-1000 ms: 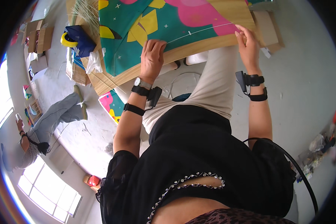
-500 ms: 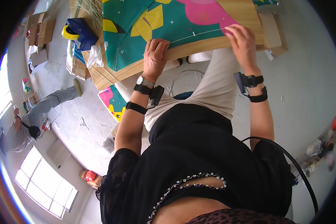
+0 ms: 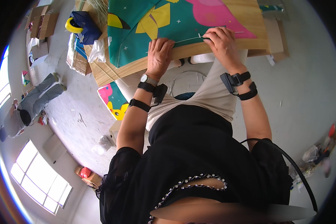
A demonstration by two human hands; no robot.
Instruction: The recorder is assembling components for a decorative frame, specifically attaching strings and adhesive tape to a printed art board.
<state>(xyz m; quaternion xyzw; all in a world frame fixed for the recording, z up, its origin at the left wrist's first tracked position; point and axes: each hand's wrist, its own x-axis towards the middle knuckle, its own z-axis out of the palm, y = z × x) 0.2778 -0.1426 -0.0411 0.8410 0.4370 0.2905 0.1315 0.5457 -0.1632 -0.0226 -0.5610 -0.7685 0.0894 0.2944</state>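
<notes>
A green printed sheet [image 3: 132, 44] with pink and yellow shapes lies on the wooden table [image 3: 258, 22]. Along its near edge runs a thin white rod [image 3: 186, 40] carrying a small white cross-piece. My left hand [image 3: 159, 56] rests on the sheet's near edge, fingers curled down over the rod's left end. With fingers and thumb drawn together, my right hand [image 3: 223, 46] pinches the rod just right of the cross-piece. The rod's tip shows again beyond that hand, over the pink part. What lies under the left fingers is hidden.
To the left are a blue box [image 3: 86, 31], a yellow tape roll [image 3: 73, 25], a white plastic bag [image 3: 97, 51] and thin sticks [image 3: 95, 7]. Another printed sheet [image 3: 117, 102] hangs lower left. Another person [image 3: 33, 100] stands far left. Cardboard boxes [image 3: 276, 37] stand right of the table.
My right hand has moved left along the rod, from the pink part's edge to beside the cross-piece. My left hand stays on the sheet's edge. The other person has shifted their legs.
</notes>
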